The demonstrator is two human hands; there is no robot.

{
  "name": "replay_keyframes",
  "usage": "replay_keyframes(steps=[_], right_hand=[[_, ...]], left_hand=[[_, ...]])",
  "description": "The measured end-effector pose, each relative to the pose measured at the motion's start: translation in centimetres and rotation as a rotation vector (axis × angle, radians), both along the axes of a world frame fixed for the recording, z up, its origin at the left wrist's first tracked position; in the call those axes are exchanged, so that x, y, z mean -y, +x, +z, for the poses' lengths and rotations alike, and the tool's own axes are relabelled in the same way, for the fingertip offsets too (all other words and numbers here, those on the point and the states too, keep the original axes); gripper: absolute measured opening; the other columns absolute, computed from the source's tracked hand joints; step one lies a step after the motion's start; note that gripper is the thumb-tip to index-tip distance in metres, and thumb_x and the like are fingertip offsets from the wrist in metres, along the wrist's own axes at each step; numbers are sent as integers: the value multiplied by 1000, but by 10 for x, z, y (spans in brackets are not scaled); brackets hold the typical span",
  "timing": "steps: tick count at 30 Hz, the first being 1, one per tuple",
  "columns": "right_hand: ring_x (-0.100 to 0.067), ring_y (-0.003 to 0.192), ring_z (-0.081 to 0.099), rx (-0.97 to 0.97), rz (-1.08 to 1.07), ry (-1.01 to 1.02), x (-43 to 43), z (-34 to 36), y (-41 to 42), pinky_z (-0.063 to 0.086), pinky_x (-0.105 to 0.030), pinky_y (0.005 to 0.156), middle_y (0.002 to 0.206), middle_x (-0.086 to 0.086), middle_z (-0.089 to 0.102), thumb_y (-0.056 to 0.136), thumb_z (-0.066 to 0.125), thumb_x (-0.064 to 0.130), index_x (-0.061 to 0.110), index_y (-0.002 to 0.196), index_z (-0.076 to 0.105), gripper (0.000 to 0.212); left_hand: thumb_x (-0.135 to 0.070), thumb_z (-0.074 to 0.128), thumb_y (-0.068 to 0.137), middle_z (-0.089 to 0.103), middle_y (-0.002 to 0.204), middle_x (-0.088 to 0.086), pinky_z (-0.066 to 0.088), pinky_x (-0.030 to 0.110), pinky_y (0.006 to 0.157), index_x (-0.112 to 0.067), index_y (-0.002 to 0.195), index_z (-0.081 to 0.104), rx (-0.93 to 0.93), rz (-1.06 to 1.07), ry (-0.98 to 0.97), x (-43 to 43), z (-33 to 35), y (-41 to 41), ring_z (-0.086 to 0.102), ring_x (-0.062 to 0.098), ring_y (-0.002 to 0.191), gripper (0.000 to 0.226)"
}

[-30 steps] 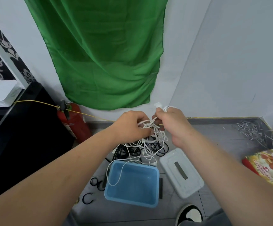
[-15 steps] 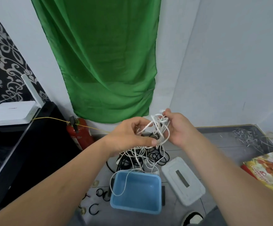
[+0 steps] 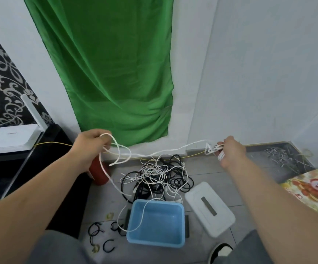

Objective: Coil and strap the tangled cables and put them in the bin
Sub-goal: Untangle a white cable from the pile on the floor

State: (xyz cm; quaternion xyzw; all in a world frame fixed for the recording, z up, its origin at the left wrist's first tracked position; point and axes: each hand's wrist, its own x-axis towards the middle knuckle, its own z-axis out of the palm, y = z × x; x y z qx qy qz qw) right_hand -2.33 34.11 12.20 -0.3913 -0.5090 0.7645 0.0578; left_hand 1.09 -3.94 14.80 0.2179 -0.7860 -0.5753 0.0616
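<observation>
A white cable stretches in the air between my hands. My left hand grips a loop of it at the left; my right hand holds a small bunch of its turns at the right. Slack from the left hand drops down and trails into the blue bin, which stands open on the floor. Behind the bin lies a tangled pile of black and white cables. Several black straps lie on the floor left of the bin.
The bin's white lid lies right of it. A red fire extinguisher stands by the wall under my left hand. A black cabinet with a white router is at the left. A colourful box lies at the right.
My hands, close together on the white bundle before, have pulled apart sideways, drawing the white cable taut between them. The view has tilted up slightly.
</observation>
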Motion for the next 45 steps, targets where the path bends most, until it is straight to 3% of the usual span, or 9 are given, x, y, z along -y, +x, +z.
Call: replay_keyframes(steps=[4, 9, 12, 15, 19, 23, 27, 36, 45], right_hand=[[-19, 56, 58, -95, 124, -60, 12, 15, -4, 48, -34, 57, 73, -7, 59, 104, 52, 17, 10, 88, 53, 17], [-15, 57, 61, -226, 314, -224, 31, 28, -1, 56, -31, 61, 74, -5, 56, 107, 52, 21, 10, 93, 55, 19], [-17, 61, 63, -253, 425, -277, 53, 33, 4, 58, -31, 62, 73, -4, 59, 108, 49, 26, 10, 93, 54, 22], [-22, 70, 64, -269, 450, -330, 65, 36, 9, 58, -43, 77, 76, -6, 62, 108, 48, 28, 10, 97, 53, 21], [-21, 64, 68, -285, 453, -302, 65, 36, 11, 58, -38, 70, 72, -5, 68, 109, 46, 30, 12, 91, 54, 27], [-25, 71, 70, -283, 451, -195, 63, 33, 9, 56, -41, 86, 74, -11, 69, 110, 43, 31, 11, 89, 52, 30], [-25, 71, 70, -225, 319, -163, 52, 23, 3, 58, -38, 70, 61, -9, 64, 110, 44, 27, 10, 89, 50, 27], [-15, 42, 44, -27, -119, -101, -13, 0, -12, 40, -18, 43, 69, -4, 41, 100, 36, 3, 15, 76, 44, 28], [-17, 44, 41, -50, -190, -59, -21, -3, -14, 41, -25, 50, 65, -4, 39, 101, 35, 13, 14, 78, 45, 25]], left_hand=[[-8, 79, 83, 61, 138, 6, 47, 31, 97, -16, 141, 57, 241, -427, -215, -33, -5, -8, 61, 21, 115, 63], [-46, 76, 84, 46, 154, 3, 40, 32, 111, -19, 150, 46, 375, -680, -774, -88, 17, -12, 48, 24, 137, 78], [-40, 81, 84, 56, 145, -3, 46, 32, 106, -23, 146, 50, 137, -765, -292, -136, 17, -7, 58, 17, 127, 72], [-30, 83, 83, 75, 113, -3, 55, 28, 83, -26, 125, 63, 95, -670, 154, -174, 5, 3, 70, 11, 98, 47], [-20, 72, 88, 74, 96, -2, 62, 42, 85, -21, 114, 63, -10, -450, 195, -197, -11, 9, 70, 14, 80, 28], [-7, 54, 93, 65, 87, 1, 49, 31, 65, -16, 113, 56, -168, -462, -290, -185, -8, 8, 61, 23, 74, 22], [-2, 48, 95, 66, 81, 10, 44, 31, 58, -15, 97, 61, -96, -581, -758, -155, -2, -3, 63, 32, 71, 18], [2, 50, 83, 69, 91, 17, 51, 36, 67, -9, 98, 67, 177, -226, -1030, -25, 13, -36, 63, 35, 79, 26], [1, 57, 84, 64, 94, 21, 50, 38, 68, 1, 92, 65, 410, -115, -977, 2, -14, -36, 60, 36, 81, 11]])
